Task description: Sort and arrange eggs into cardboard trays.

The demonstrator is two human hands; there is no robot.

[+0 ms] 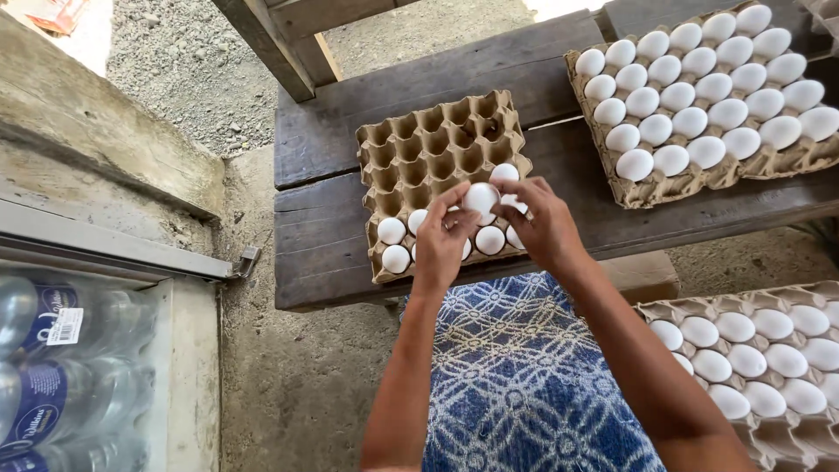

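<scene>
Both hands grip 1 white egg [480, 197] over the near right part of the mostly empty tray [419, 140] on the worktop [323, 131]: left hand [444, 240] below-left, right hand [542, 223] right. Open cups lie just beyond.

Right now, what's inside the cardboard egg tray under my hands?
The egg tray holds a few white eggs in its near rows; far cups are empty. The hands cover some cups.
</scene>
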